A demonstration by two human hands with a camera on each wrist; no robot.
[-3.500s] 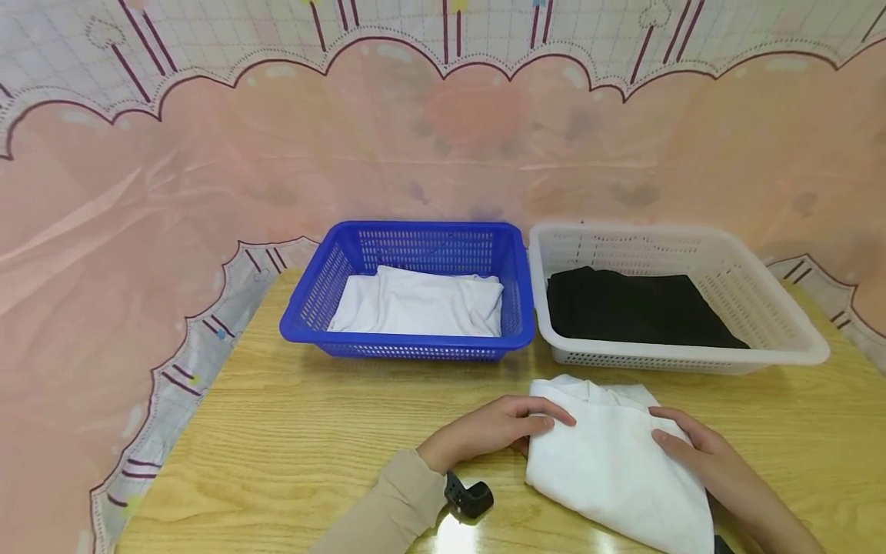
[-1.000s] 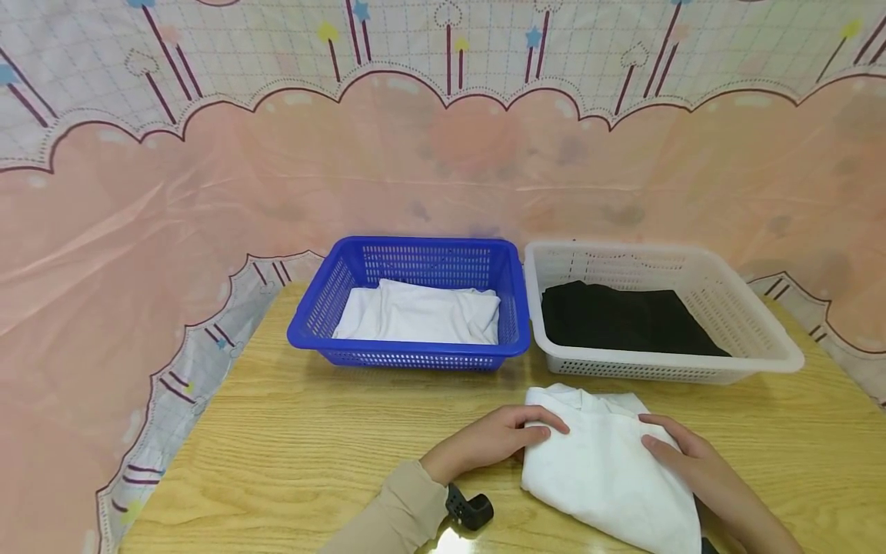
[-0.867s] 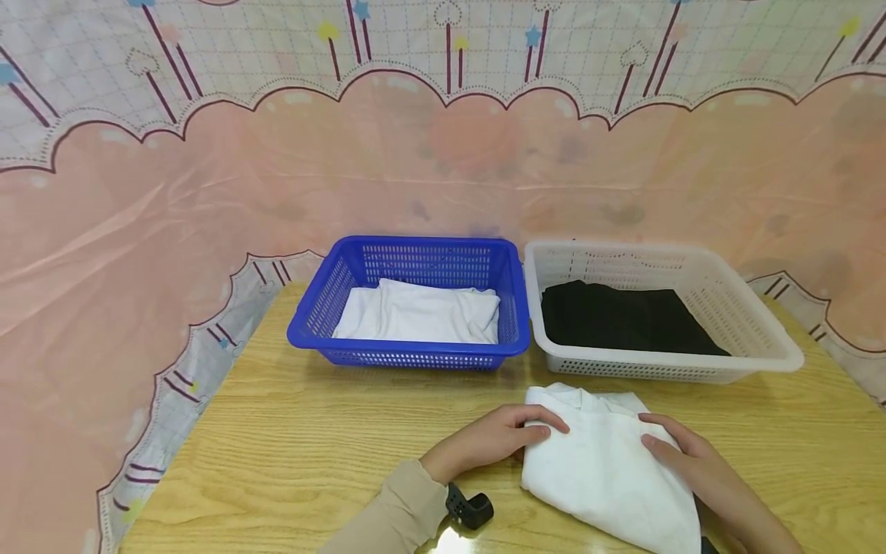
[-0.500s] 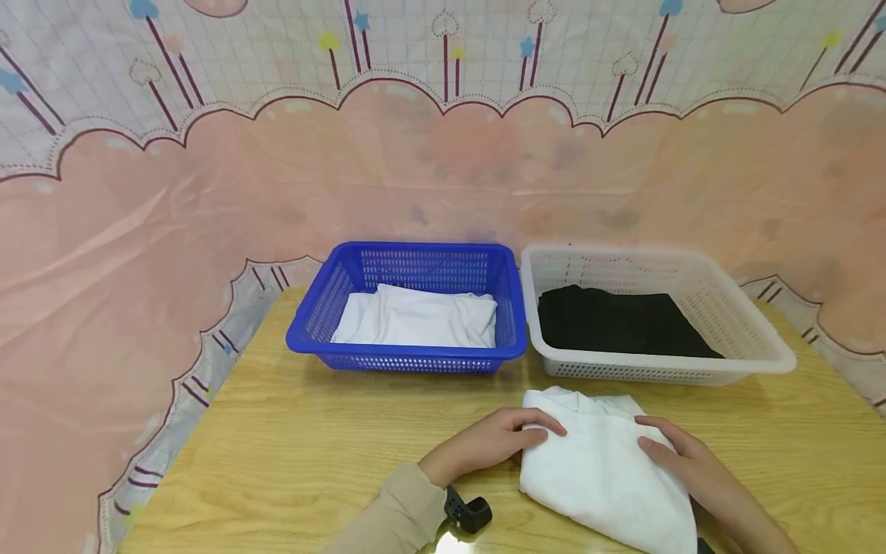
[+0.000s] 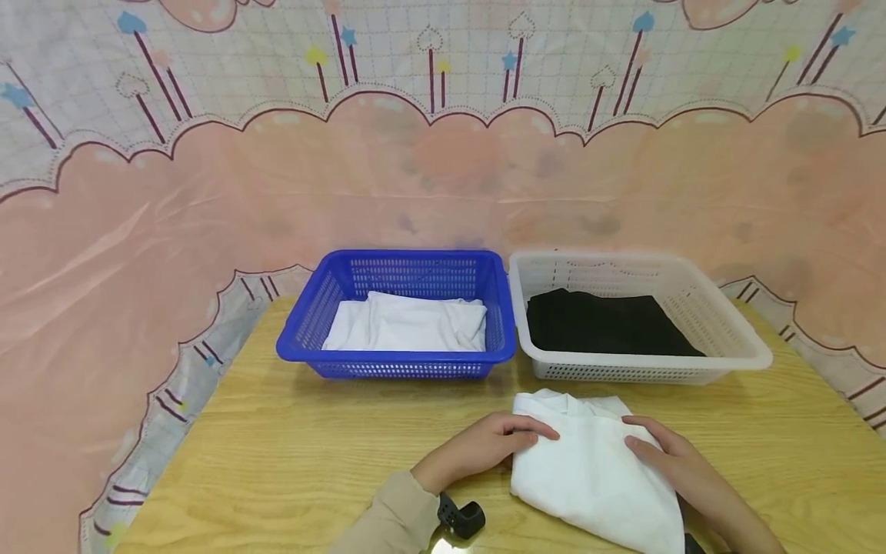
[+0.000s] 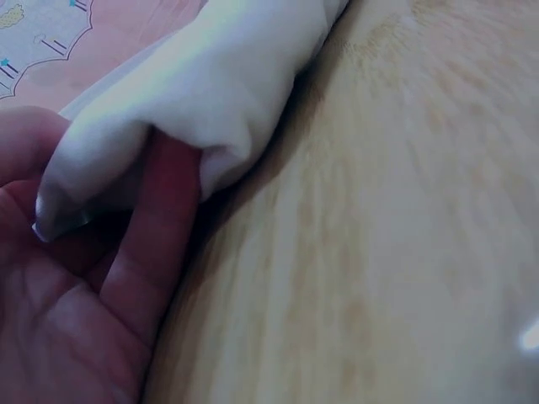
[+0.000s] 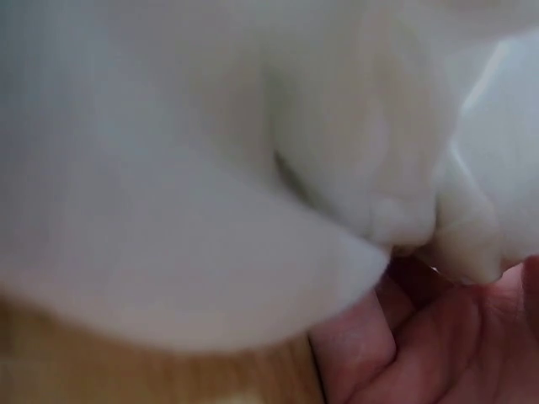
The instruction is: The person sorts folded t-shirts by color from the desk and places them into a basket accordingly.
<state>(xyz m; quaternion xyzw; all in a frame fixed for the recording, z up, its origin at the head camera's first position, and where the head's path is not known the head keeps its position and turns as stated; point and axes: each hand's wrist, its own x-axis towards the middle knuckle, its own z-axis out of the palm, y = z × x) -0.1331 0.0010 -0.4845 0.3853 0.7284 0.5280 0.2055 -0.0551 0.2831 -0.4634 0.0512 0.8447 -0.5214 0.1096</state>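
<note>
A folded white garment (image 5: 595, 469) lies on the wooden table in the head view, loose folds along its far edge. My left hand (image 5: 484, 442) grips its left edge, thumb and index finger on top; the left wrist view shows other fingers (image 6: 160, 227) tucked under the fabric (image 6: 219, 76). On the opposite side, my right hand (image 5: 674, 462) holds the right edge, thumb and index finger above. In the right wrist view the white fabric (image 7: 168, 236) covers most of the picture, and part of the palm (image 7: 446, 345) shows below it; the fingertips there are hidden.
Behind the hands stand a blue basket (image 5: 408, 357) with folded white cloth (image 5: 408, 323) and, to its right, a white basket (image 5: 644, 362) with folded black cloth (image 5: 602, 323). A patterned curtain (image 5: 443, 169) hangs behind the wooden table (image 5: 277, 446). A black strap (image 5: 460, 515) circles the left wrist.
The head view has tilted up, so the baskets appear lower and slightly further left. Both hands keep their hold on the white garment, which has not visibly changed shape.
</note>
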